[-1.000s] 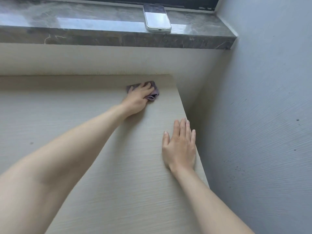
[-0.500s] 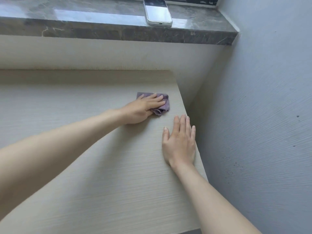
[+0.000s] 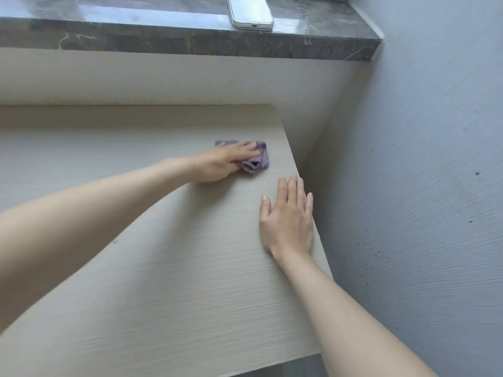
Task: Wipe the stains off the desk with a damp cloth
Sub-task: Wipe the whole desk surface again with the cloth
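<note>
A small purple cloth [image 3: 260, 161] lies bunched on the pale wood-grain desk [image 3: 163, 281], near its right edge and toward the back. My left hand [image 3: 226, 164] reaches across from the left and presses on the cloth with its fingers stretched over it; the cloth's left part is hidden under the hand. My right hand [image 3: 287, 219] rests flat on the desk just in front of the cloth, at the right edge, fingers straight and together, holding nothing. No stains stand out on the desk surface here.
A grey marble window sill [image 3: 136, 36] runs above the desk's back, with a phone [image 3: 250, 12] lying on it. A grey textured wall [image 3: 422, 186] with a few dark specks stands close to the desk's right edge, a narrow gap between them.
My left hand has slid the cloth from the desk's back edge toward me and to the right. My right hand has stayed flat in the same spot.
</note>
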Tool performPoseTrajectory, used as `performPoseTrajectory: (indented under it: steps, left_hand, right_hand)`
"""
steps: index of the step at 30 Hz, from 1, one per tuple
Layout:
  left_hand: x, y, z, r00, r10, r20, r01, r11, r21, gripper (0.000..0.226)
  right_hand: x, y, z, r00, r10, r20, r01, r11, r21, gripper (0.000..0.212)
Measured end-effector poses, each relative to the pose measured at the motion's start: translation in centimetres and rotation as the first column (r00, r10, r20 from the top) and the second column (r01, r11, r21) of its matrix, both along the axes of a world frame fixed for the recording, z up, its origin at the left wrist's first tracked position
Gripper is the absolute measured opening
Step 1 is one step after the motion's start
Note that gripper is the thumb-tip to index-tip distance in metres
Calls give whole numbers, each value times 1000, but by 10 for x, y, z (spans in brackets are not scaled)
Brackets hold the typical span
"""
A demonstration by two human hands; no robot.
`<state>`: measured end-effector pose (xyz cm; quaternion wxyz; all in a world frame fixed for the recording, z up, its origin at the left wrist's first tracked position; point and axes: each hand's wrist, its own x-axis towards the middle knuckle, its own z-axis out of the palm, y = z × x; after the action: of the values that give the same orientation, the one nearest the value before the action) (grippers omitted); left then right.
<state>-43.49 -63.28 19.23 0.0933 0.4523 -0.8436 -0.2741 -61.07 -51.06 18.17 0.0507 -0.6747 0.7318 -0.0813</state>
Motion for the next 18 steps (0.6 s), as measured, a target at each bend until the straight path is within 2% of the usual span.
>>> performPoseTrajectory:
  steps: [3, 4, 7, 10, 11, 15, 16, 18]
  left_hand:
    - [-18, -11, 7, 969, 244, 41, -244, 970, -12, 52]
    - [-28, -4, 7, 960, 272, 58, -270, 962, -48, 52]
    - [-35, 30, -4, 989, 125, 74, -121, 991, -52, 51]
    - [-7, 28, -3, 994, -42, 98, 45, 998, -34, 51]
    - [-1, 21, -1, 994, -17, 112, 21, 999, -31, 52]
    - [-19, 16, 5, 939, 324, 113, -316, 945, -87, 52]
    - [-29, 23, 4, 936, 331, 121, -319, 942, -109, 52]
    - [-35, 40, -3, 963, 228, 146, -210, 969, -128, 53]
  right_hand:
    - [0, 0, 1, 1000, -7, 2, 7, 1000, 5, 61]
    - [0, 0, 1, 1000, -9, 1, 9, 1000, 2, 61]
    - [0, 0, 1, 1000, -4, 1, 4, 1000, -1, 61]
    - [0, 0, -1, 1000, 1, 6, -1, 1000, -11, 61]
    - [-1, 0, 0, 1000, 0, 4, 0, 1000, -12, 61]
    - [0, 0, 0, 1000, -3, 2, 3, 1000, -9, 61]
    - [0, 0, 0, 1000, -3, -1, 3, 1000, -6, 61]
    - [0, 1, 0, 1000, -4, 0, 4, 1000, -5, 61]
